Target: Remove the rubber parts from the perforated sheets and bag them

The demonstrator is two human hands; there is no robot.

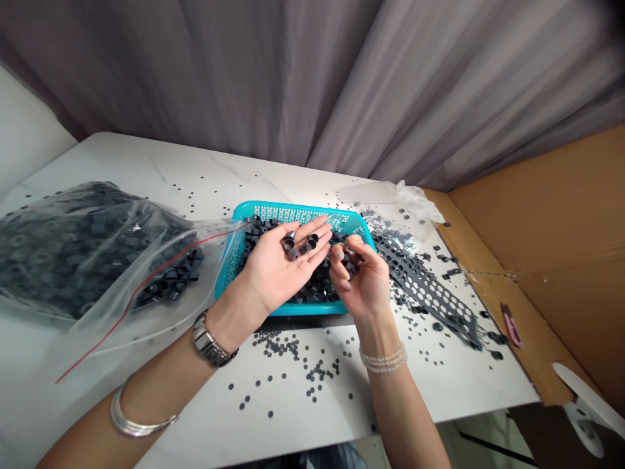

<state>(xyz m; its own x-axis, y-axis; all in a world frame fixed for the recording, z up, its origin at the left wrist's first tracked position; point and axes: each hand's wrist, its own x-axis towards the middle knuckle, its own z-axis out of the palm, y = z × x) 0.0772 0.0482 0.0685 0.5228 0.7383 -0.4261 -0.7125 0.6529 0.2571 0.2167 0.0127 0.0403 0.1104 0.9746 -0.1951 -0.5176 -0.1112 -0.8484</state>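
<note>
My left hand (278, 260) lies palm up above the turquoise basket (293, 311), its fingers stretched out. It holds several small black caps (289, 243) in its palm and on its fingers. Just to its right, my right hand (364, 277) is closed, with fingers and thumb curled together. What sits between those fingertips, if anything, I cannot make out against the dark parts behind. More black caps (317, 290) fill the basket below both hands.
A clear zip bag (88, 254) full of black ring-like parts lies open on the left. Small black discs (276, 344) are scattered over the white table (195, 410). Perforated black sheets (430, 293) lie at right, near pink-handled snips (511, 326) on cardboard (541, 260).
</note>
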